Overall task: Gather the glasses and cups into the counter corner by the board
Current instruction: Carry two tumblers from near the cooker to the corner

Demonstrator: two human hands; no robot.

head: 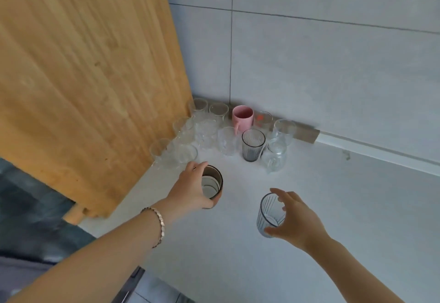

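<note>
My left hand [190, 189] grips a dark brown cup [213, 183] with a pale inside, held just short of the cluster in the corner. My right hand [294, 219] holds a ribbed blue-grey glass [267, 214] by its rim and side, above the white counter [333, 207]. In the corner by the large wooden board [83, 76] stand several clear glasses [204, 131], a pink mug [242, 118], a dark ribbed glass [252, 144] and a clear glass with a red mark [262, 119].
Grey tiled walls [333, 64] meet behind the cluster, with a beige strip [307, 133] along their base. The board leans over the counter's left edge. A dark floor [28, 207] shows at lower left.
</note>
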